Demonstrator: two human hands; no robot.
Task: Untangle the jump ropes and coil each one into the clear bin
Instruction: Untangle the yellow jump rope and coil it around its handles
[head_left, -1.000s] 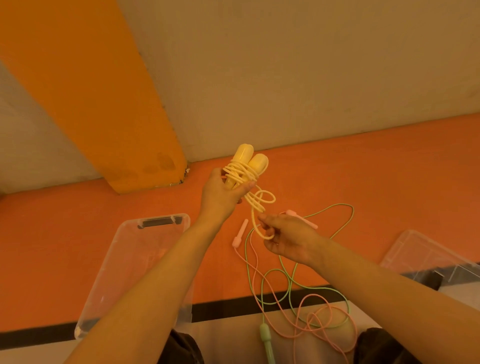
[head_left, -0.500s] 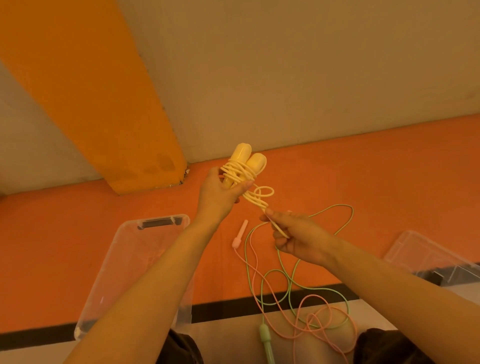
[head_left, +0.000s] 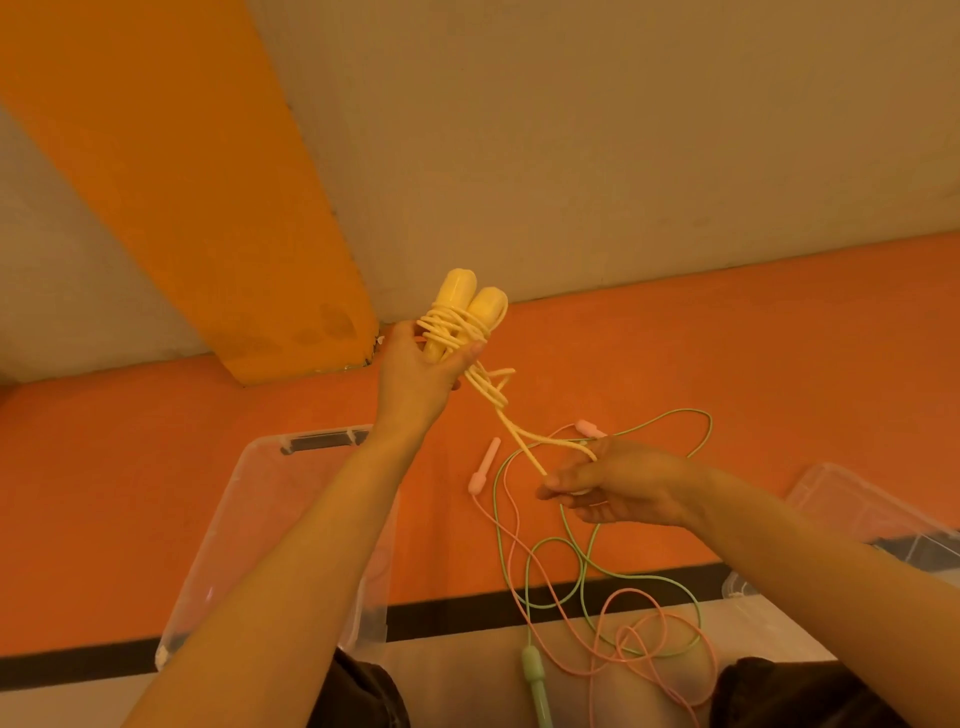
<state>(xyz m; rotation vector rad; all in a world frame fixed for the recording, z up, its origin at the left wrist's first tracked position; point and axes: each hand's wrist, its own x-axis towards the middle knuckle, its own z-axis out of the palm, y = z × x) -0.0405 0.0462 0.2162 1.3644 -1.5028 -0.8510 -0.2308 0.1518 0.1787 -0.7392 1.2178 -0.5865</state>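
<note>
My right hand (head_left: 618, 486) has pulled the yellow rope (head_left: 488, 387) taut, down-right from its handles, which my left hand (head_left: 423, 374) grips; right pinches the strand.

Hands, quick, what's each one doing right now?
Left hand: grips the yellow jump rope's handles.
Right hand: pinches the yellow cord.

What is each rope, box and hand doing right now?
Yellow plastic jump rope: partly wound round its two handles, tail stretched out.
Left hand: grips the yellow handles, raised.
Right hand: pinches the yellow cord's tail.
Green thin jump rope: loose on the floor, tangled with the pink one.
Pink thin jump rope: loose on the floor, tangled.
Clear plastic bin: open, no rope inside.
Second clear plastic container: on the floor at right, partly cut off.
</note>
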